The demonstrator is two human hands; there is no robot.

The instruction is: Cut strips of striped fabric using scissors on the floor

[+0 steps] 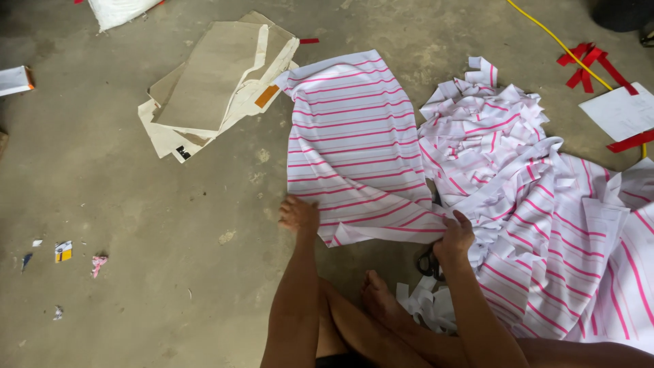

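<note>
**Striped panel spread flat, both hands at its near edge**

Your left hand [298, 215] rests open on the near left corner of the pink-and-white striped fabric panel [354, 143], fingers flat, pressing it to the concrete floor [136, 204]. Your right hand [455, 238] is closed on the panel's near right edge, pinching the cloth between thumb and fingers. The panel lies at centre frame, running from your hands up toward the top of the picture.

Judging by how it lies, the spreading is largely done: the far part of the panel is flat and its stripes run straight, while the near edge between your hands still shows a fold and a few wrinkles. That strip looks like what remains to smooth.

Just under your right hand, a pair of dark-handled scissors [429, 262] lies on the floor, half hidden by your wrist, beside your bare foot [381, 296]. White offcuts [422, 303] sit around the foot.

To the right, a heap of the same striped fabric [545, 204], with many cut strips on top, touches and slightly overlaps the panel's right edge; it crowds that side. At upper left of the panel, a stack of cardboard pieces [218, 85] lies close to its far corner. Further off: a yellow cord [558, 44] and red tape strips [589, 61] at upper right, a white sheet [620, 109] at the right edge, and small scraps [65, 252] at lower left.
</note>
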